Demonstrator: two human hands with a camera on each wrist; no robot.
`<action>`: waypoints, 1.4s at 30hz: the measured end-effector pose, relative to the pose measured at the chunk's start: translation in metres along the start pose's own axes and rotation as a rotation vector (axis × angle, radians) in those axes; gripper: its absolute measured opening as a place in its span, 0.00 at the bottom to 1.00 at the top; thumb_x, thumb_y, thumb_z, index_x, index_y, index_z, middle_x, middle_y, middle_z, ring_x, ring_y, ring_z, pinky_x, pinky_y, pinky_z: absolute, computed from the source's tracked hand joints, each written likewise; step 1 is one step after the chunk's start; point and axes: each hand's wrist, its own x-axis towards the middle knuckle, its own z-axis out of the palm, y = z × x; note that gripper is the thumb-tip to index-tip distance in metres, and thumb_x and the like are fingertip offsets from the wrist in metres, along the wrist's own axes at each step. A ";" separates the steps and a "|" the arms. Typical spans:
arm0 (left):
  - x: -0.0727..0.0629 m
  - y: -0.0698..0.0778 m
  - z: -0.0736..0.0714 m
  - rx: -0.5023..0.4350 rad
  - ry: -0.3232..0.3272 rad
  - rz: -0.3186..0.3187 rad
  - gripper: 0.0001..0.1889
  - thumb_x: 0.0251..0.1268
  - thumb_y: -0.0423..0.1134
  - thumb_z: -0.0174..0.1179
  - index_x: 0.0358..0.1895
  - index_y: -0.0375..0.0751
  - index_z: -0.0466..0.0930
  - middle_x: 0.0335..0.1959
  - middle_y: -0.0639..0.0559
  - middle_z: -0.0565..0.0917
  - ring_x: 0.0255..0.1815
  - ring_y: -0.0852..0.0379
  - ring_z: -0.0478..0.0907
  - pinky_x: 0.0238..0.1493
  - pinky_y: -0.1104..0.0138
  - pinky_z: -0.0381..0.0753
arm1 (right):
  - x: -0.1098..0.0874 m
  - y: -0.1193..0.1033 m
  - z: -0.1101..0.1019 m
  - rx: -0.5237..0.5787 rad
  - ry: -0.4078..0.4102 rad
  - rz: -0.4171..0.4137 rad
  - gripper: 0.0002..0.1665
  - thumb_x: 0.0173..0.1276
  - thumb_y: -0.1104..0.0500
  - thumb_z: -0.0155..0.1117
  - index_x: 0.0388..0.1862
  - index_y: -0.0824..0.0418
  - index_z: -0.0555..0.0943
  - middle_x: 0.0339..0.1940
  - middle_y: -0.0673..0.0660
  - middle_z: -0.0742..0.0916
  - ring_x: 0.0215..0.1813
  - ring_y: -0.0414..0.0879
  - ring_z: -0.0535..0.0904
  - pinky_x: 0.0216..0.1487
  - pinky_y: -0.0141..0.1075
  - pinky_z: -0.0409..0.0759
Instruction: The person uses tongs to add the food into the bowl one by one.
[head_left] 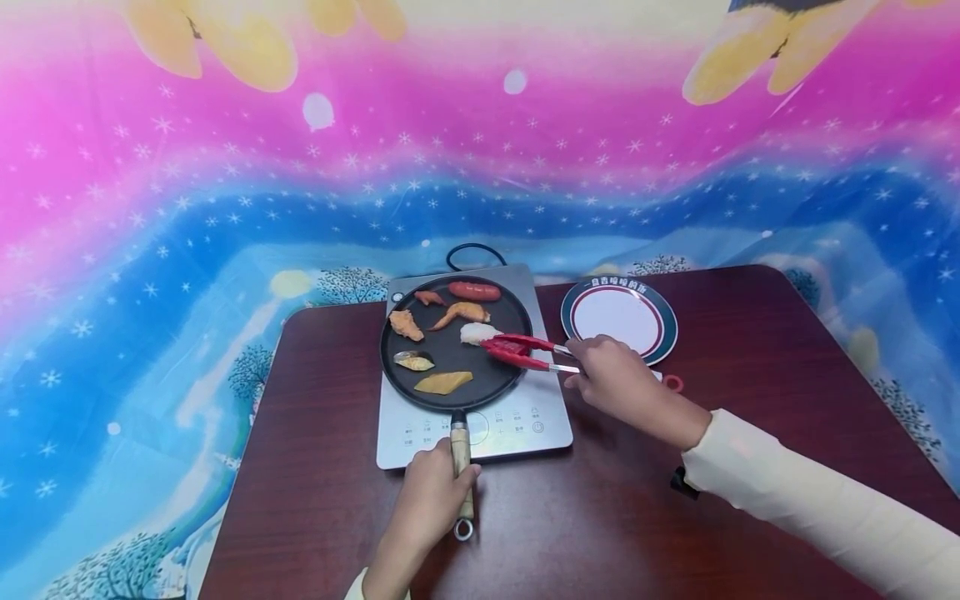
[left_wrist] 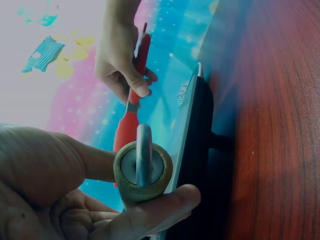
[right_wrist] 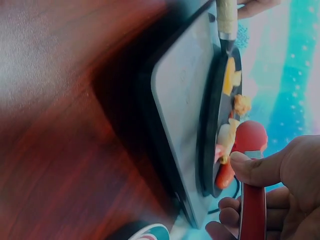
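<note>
My left hand [head_left: 431, 492] grips the wooden-looking handle [head_left: 461, 467] of a round black frying pan [head_left: 491, 387], thumb along one side. The handle's metal hanging ring [left_wrist: 143, 155] faces the left wrist camera. In my right hand [head_left: 618, 379] is a pair of red-tipped tongs [head_left: 517, 360], their tips over the pan's right side at a white piece of food [head_left: 477, 333]. Around it in the pan lie a red sausage [head_left: 474, 291], a curved shrimp-like piece [head_left: 463, 312], a fried chunk [head_left: 406, 325], a small reddish piece [head_left: 429, 297], a silvery-yellow piece [head_left: 413, 361] and a flat yellow piece [head_left: 444, 382].
Beneath the pan is a silver induction cooker [head_left: 551, 437] with a black cord [head_left: 474, 246] behind it. A green-rimmed white plate [head_left: 615, 317] stands to its right, and a small red ring [head_left: 672, 383] shows beyond my right hand. All sit on a dark wooden table [head_left: 600, 533].
</note>
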 end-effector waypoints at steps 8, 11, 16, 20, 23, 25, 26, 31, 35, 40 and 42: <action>0.000 -0.001 0.001 0.010 0.011 0.017 0.16 0.63 0.39 0.71 0.39 0.28 0.79 0.19 0.51 0.77 0.22 0.59 0.75 0.25 0.66 0.76 | 0.001 -0.007 0.009 -0.026 -0.009 -0.019 0.27 0.58 0.58 0.81 0.55 0.66 0.84 0.37 0.59 0.89 0.42 0.52 0.84 0.45 0.48 0.87; 0.000 -0.001 0.000 0.007 0.010 0.015 0.16 0.63 0.39 0.71 0.40 0.28 0.79 0.19 0.51 0.77 0.22 0.59 0.75 0.26 0.66 0.77 | 0.002 -0.009 0.012 -0.028 -0.017 -0.021 0.26 0.58 0.58 0.81 0.53 0.65 0.84 0.38 0.59 0.90 0.43 0.52 0.84 0.46 0.48 0.87; 0.000 0.000 0.000 0.006 0.006 0.008 0.17 0.63 0.40 0.71 0.41 0.28 0.79 0.19 0.51 0.77 0.23 0.58 0.75 0.26 0.65 0.77 | 0.004 -0.010 0.016 -0.041 -0.013 -0.044 0.24 0.58 0.58 0.81 0.51 0.65 0.84 0.35 0.57 0.89 0.41 0.52 0.84 0.44 0.46 0.87; 0.000 0.000 -0.001 0.004 0.003 0.005 0.17 0.63 0.40 0.71 0.42 0.27 0.79 0.19 0.51 0.77 0.23 0.59 0.75 0.26 0.66 0.77 | 0.005 -0.010 0.016 -0.058 -0.009 -0.058 0.24 0.58 0.57 0.81 0.50 0.65 0.84 0.34 0.57 0.89 0.39 0.51 0.84 0.42 0.45 0.86; 0.000 0.000 -0.001 0.002 0.005 0.006 0.17 0.63 0.40 0.71 0.42 0.27 0.79 0.19 0.51 0.77 0.22 0.59 0.75 0.26 0.66 0.77 | 0.006 -0.012 0.016 -0.067 -0.013 -0.055 0.25 0.58 0.57 0.81 0.51 0.65 0.84 0.35 0.58 0.89 0.39 0.51 0.84 0.42 0.45 0.87; 0.000 0.000 -0.001 0.003 0.008 0.009 0.17 0.63 0.40 0.71 0.41 0.27 0.79 0.19 0.51 0.77 0.22 0.59 0.75 0.26 0.66 0.77 | 0.007 -0.013 0.016 -0.071 -0.020 -0.046 0.25 0.58 0.57 0.81 0.52 0.65 0.84 0.36 0.58 0.89 0.40 0.51 0.84 0.43 0.46 0.87; 0.000 0.000 -0.001 0.005 0.011 0.011 0.16 0.63 0.40 0.71 0.41 0.28 0.79 0.19 0.51 0.77 0.23 0.59 0.75 0.26 0.66 0.77 | 0.007 -0.013 0.016 -0.072 -0.025 -0.040 0.26 0.58 0.57 0.81 0.53 0.65 0.84 0.36 0.58 0.89 0.40 0.51 0.84 0.43 0.46 0.87; -0.001 -0.001 -0.001 0.014 0.017 0.016 0.16 0.63 0.40 0.71 0.40 0.29 0.79 0.19 0.51 0.77 0.23 0.59 0.76 0.27 0.65 0.77 | 0.009 -0.016 0.015 -0.063 -0.056 -0.007 0.27 0.58 0.57 0.81 0.55 0.65 0.84 0.38 0.58 0.89 0.41 0.51 0.84 0.45 0.45 0.87; -0.001 -0.001 -0.001 0.013 0.009 0.006 0.16 0.63 0.40 0.71 0.40 0.28 0.79 0.19 0.51 0.77 0.22 0.59 0.75 0.26 0.65 0.77 | 0.010 -0.017 0.014 -0.060 -0.077 -0.001 0.27 0.58 0.58 0.81 0.55 0.65 0.84 0.38 0.59 0.89 0.40 0.50 0.84 0.44 0.45 0.87; -0.001 -0.001 0.000 0.005 0.006 0.000 0.16 0.63 0.40 0.71 0.40 0.28 0.79 0.19 0.51 0.77 0.23 0.58 0.76 0.27 0.65 0.77 | 0.012 -0.019 0.009 -0.061 -0.119 0.007 0.27 0.58 0.58 0.80 0.56 0.66 0.84 0.39 0.60 0.90 0.39 0.50 0.85 0.44 0.44 0.88; -0.001 -0.001 0.000 0.004 0.007 0.004 0.16 0.63 0.40 0.71 0.40 0.28 0.79 0.20 0.51 0.77 0.23 0.58 0.76 0.27 0.65 0.78 | 0.014 -0.020 0.006 -0.061 -0.141 0.016 0.28 0.58 0.57 0.81 0.56 0.66 0.84 0.40 0.60 0.90 0.38 0.49 0.85 0.44 0.43 0.88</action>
